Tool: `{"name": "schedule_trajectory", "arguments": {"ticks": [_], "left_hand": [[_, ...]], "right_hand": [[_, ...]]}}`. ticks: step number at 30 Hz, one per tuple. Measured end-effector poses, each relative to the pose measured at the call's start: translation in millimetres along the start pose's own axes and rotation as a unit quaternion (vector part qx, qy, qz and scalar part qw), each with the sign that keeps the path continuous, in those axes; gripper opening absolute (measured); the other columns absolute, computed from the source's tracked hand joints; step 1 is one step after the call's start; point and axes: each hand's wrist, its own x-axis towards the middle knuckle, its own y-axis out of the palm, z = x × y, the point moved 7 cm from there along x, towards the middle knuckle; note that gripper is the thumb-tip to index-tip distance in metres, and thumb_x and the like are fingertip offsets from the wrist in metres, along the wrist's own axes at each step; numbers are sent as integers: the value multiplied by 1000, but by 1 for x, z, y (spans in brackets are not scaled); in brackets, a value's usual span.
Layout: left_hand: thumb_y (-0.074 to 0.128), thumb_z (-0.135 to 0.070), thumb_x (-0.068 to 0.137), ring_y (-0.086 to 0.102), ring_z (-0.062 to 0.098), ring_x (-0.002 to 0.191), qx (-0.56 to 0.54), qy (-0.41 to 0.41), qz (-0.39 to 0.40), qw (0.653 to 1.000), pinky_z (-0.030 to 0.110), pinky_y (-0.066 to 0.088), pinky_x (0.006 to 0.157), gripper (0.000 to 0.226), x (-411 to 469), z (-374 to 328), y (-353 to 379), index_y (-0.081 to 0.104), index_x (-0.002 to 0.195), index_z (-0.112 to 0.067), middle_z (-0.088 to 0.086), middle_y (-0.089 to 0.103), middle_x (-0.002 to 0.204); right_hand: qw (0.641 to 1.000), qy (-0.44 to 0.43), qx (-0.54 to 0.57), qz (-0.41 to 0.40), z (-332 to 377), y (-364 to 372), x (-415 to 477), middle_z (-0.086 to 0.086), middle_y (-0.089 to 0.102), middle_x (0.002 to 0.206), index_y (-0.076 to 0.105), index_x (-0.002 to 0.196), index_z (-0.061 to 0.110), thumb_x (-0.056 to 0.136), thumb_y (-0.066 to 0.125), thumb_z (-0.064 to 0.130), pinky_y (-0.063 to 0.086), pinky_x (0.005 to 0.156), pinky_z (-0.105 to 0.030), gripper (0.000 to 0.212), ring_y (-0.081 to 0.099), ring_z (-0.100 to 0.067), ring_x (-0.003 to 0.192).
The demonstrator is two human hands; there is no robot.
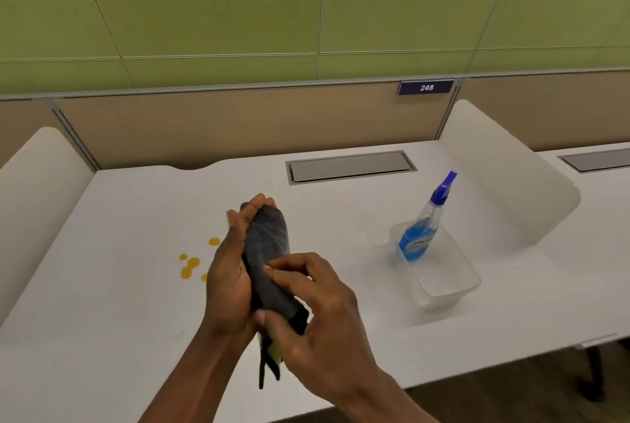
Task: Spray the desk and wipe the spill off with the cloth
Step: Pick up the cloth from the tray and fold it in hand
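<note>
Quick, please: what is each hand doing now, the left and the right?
Left hand: fingers curled round the bunched dark grey cloth, holding it.
Right hand: pinching the same cloth lower down.

Bright, even, diffuse light from above. White tabletop (pixel 136 303) near blown out, only faint soft shadows on it. Wide-angle bows straight lines toward the edges. Whole frame slightly soft, compression smear.

Dark grey cloth (pixel 269 252), orange spill (pixel 192 264), blue-liquid spray bottle (pixel 422 228), white desk (pixel 136 286), green wall (pixel 238 6).
</note>
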Motion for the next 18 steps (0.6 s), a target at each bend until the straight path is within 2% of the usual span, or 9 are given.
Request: {"name": "schedule_trajectory", "arguments": {"ticks": [2, 3, 5, 7, 9, 11, 14, 16, 18], "left_hand": [[73, -86, 73, 63, 18, 142, 50, 12, -6, 999, 48, 40, 125, 100, 0, -2, -6, 62, 148, -20, -2, 70, 149], [70, -94, 69, 62, 17, 143, 102, 38, -10, 994, 50, 42, 124, 109, 0, -5, -9, 60, 150, -21, -6, 68, 150], [50, -95, 84, 62, 13, 140, 254, 138, 18, 957, 54, 43, 122, 111, 1, -14, -9, 54, 154, -9, -14, 69, 145], [37, -85, 99, 71, 16, 118, 341, 221, 22, 914, 51, 51, 107, 98, 3, -19, -11, 56, 148, -2, -8, 76, 122], [38, -76, 104, 71, 22, 97, 318, 252, 8, 914, 50, 54, 97, 92, 4, -21, -13, 67, 107, 11, 8, 76, 103], [47, -77, 102, 63, 27, 75, 244, 216, -8, 945, 40, 54, 87, 90, 8, -10, -21, 57, 69, 5, 15, 64, 74], [57, -84, 92, 46, 28, 58, 160, 125, -11, 979, 38, 42, 61, 92, 19, 8, -30, 45, 57, 0, 19, 43, 61], [64, -84, 88, 45, 27, 57, 82, 77, -9, 994, 35, 43, 58, 86, 21, 15, -27, 48, 52, -7, 12, 43, 60], [61, -78, 93, 44, 24, 61, 11, 60, 25, 998, 31, 51, 68, 77, 25, 13, -18, 46, 50, -15, 7, 38, 62]], "right_hand": [[999, 12, 37, 2, -1, -8, 7, 9, 71, 116, 76, 118, 18, 84, 69, 18, 58, 90, -33, 35, 67, -10, 109], [998, 23, 55, 4, -1, -11, 11, 8, 74, 110, 77, 113, 19, 83, 64, 14, 58, 87, -34, 33, 69, -12, 104], [998, 32, 60, 2, 2, -15, 17, 6, 76, 98, 78, 107, 21, 82, 61, 10, 57, 82, -38, 32, 69, -15, 93], [998, 41, 50, 0, 4, -14, 19, 4, 77, 95, 79, 107, 23, 82, 64, 9, 57, 85, -35, 31, 68, -14, 88], [997, 54, 58, 3, 5, -11, 19, 4, 78, 98, 78, 110, 24, 83, 65, 12, 57, 89, -30, 32, 68, -11, 88], [997, 56, 58, 9, 6, -6, 17, 4, 78, 102, 77, 113, 26, 84, 64, 13, 55, 97, -29, 34, 69, -9, 92], [995, 69, 66, 25, 0, -7, 14, 5, 78, 113, 76, 121, 27, 86, 67, 15, 55, 99, -29, 37, 70, -8, 104], [987, 77, 125, 60, -5, -10, 12, 5, 77, 120, 73, 126, 27, 88, 76, 22, 57, 99, -31, 39, 70, -7, 111], [975, 72, 186, 99, -9, -18, 10, 0, 77, 120, 73, 128, 21, 87, 82, 23, 59, 97, -37, 42, 72, -12, 111]]}}
